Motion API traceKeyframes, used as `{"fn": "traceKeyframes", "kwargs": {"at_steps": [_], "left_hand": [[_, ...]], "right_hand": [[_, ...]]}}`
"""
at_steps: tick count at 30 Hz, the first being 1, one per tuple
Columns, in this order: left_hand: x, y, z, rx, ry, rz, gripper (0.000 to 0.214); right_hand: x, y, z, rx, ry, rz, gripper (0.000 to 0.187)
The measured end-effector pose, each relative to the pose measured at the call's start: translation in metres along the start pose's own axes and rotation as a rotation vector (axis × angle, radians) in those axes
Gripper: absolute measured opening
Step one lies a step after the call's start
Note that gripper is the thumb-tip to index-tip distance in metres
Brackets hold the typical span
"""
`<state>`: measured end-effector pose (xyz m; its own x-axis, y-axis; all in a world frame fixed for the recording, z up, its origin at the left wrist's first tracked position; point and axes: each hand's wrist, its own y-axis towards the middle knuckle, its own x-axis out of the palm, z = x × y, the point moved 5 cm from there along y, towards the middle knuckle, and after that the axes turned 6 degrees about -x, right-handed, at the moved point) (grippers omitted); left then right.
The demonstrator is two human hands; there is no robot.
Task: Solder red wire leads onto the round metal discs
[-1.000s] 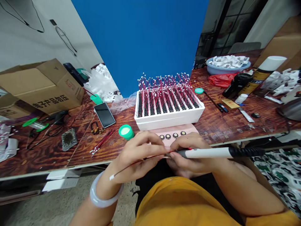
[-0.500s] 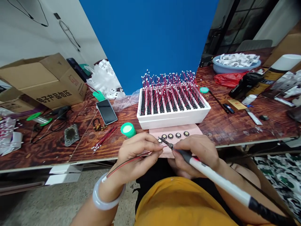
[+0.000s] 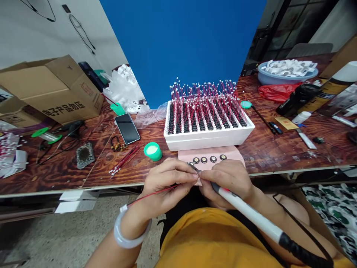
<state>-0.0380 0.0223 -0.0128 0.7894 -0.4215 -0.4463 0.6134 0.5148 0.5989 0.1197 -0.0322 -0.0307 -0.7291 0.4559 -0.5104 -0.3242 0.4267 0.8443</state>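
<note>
Left hand [image 3: 167, 182] pinches red wire [image 3: 156, 192] steady at frame centre; right hand [image 3: 228, 180] grips soldering iron [image 3: 251, 214] pen-style (tip meets wire end).

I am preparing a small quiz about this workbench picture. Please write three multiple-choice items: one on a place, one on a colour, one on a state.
1. Where does the phone lie?
A. left of the white foam tray
B. inside the tray
C. on the floor

2. What colour is the pad under the small round parts?
A. blue
B. pink
C. black

3. What does the right hand hold?
A. nothing
B. a cup
C. the soldering iron

Answers:
1 A, it rests on the table left of the tray.
2 B, the pad shows pink.
3 C, fingers grip its white handle, while the left hand pinches a red wire.
</note>
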Motion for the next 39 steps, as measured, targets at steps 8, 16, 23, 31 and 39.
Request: {"fn": "traceKeyframes", "kwargs": {"at_steps": [8, 16, 23, 31, 39], "left_hand": [[0.0, -0.005, -0.003, -0.06, 0.099, 0.083, 0.024], [0.0, -0.008, -0.015, -0.123, 0.129, 0.081, 0.015], [0.001, -0.01, -0.023, -0.167, 0.052, 0.028, 0.017], [-0.001, -0.01, -0.023, -0.228, -0.039, 0.147, 0.016], [-0.015, -0.024, -0.032, -0.328, -0.023, 0.235, 0.013]], "right_hand": [[0.006, -0.003, 0.002, 0.032, 0.016, 0.021, 0.014], [0.014, -0.008, 0.006, 0.058, 0.029, 0.003, 0.014], [0.017, -0.006, 0.007, 0.068, 0.044, 0.02, 0.014], [0.018, -0.006, 0.007, 0.09, 0.04, 0.017, 0.014], [0.01, -0.007, 0.009, 0.117, 0.029, 0.034, 0.018]]}}
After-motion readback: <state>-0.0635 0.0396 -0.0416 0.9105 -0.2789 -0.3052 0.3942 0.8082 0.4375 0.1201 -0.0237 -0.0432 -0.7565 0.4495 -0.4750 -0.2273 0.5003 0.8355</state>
